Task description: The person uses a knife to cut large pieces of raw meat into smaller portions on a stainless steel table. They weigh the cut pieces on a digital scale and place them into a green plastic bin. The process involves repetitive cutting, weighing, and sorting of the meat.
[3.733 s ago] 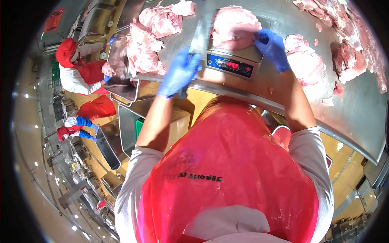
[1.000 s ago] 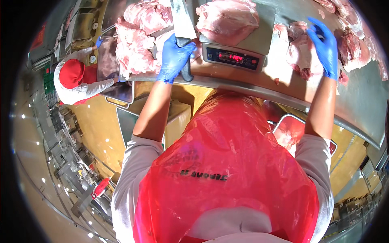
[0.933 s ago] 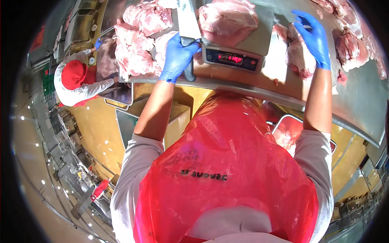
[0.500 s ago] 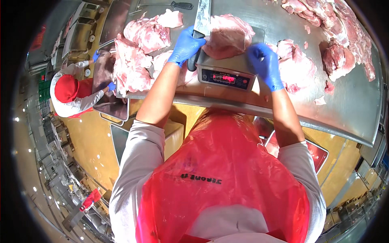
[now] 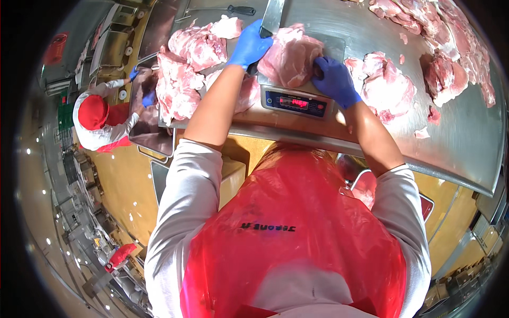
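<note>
My left hand is closed round the handle of a knife, blade pointing up and away from me. That same hand sits right at the left edge of the piece of meat; can't tell if it presses on it. My right hand is at the meat's right edge, fingers curled in; can't tell if they pinch the flesh or just rest there.

The meat lies on the scale, in front of me, between both hands. More meat is near: a left pile and a right piece, both on the metal table.

Handling, my judgement: boneless-looking, soft, floppy, fairly heavy for one hand. Wet sheen, so slippery under gloves; a light fingertip pinch would probably slide. It won't break, but thin edges could stretch or tear. Best hold: right fingers well under the thick middle, thumb on top, left knuckles steadying the far side. The knife takes up my left grip, so the right would carry most of the weight. Keep the edge off the right glove.
</note>
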Available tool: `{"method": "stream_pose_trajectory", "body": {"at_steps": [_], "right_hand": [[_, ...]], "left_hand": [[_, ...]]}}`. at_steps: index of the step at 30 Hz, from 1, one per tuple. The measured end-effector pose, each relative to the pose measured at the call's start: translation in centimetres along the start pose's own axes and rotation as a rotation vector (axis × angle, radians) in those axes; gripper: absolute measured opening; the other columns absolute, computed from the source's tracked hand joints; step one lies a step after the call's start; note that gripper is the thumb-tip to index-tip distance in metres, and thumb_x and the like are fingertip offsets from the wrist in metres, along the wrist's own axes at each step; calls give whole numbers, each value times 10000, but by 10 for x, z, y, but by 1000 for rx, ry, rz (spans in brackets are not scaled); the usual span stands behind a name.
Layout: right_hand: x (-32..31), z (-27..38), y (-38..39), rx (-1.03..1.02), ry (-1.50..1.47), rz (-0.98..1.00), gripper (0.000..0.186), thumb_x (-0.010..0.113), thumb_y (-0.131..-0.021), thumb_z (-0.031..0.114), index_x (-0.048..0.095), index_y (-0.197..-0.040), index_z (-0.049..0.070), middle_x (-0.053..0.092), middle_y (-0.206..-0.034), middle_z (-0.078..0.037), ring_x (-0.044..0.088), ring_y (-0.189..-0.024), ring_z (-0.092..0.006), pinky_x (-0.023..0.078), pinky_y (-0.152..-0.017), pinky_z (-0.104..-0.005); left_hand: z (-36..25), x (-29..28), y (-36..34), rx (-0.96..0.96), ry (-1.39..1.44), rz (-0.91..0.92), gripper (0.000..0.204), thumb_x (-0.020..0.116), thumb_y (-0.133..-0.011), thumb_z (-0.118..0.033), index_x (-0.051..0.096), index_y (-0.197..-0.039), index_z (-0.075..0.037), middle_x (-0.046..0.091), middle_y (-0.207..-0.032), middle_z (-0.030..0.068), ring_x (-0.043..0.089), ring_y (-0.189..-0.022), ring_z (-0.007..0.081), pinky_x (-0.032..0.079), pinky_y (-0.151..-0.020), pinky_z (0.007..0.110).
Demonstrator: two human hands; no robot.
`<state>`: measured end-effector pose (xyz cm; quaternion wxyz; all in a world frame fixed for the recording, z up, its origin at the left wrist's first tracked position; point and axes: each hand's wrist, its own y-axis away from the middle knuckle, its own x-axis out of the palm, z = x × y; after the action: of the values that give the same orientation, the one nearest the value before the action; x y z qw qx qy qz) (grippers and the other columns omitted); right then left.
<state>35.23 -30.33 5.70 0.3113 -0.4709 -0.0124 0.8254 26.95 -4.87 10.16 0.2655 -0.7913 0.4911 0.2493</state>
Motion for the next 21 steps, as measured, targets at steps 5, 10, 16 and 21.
{"method": "stream_pose_trajectory", "body": {"at_steps": [5, 10, 16, 21], "right_hand": [[5, -15, 13, 9, -184, -123, 221, 678, -736, 127, 603, -940, 90, 654, -879, -112, 642, -805, -331, 528, -690, -426], [6, -16, 23, -66, -292, -171, 219, 689, -726, 105, 609, -930, 105, 653, -856, -76, 648, -767, -297, 531, -666, -390], [-5, -11, 17, -83, -343, -22, 264, 701, -754, 126, 622, -1005, 104, 652, -892, -72, 639, -786, -251, 527, -711, -357], [-28, -44, -42, -19, -561, -234, 220, 692, -798, 119, 658, -1012, 81, 653, -975, -74, 616, -833, -203, 510, -765, -316]], "left_hand": [[-89, -12, 50, -59, -138, -38, 331, 609, -895, -134, 501, -1174, 8, 661, -992, 243, 660, -892, 369, 514, -780, 420], [-112, 21, 138, 12, -74, 148, 636, 479, -922, -33, 234, -1509, -63, 595, -1036, 301, 609, -780, 454, 493, -683, 453], [-101, 38, 103, 153, -65, -40, 644, 510, -922, -49, 253, -1511, -90, 612, -890, 273, 606, -751, 449, 503, -675, 436], [-93, 25, 98, -107, -17, -69, 686, 525, -942, -66, 195, -1539, -137, 574, -713, 121, 573, -632, 193, 505, -642, 343]]}}
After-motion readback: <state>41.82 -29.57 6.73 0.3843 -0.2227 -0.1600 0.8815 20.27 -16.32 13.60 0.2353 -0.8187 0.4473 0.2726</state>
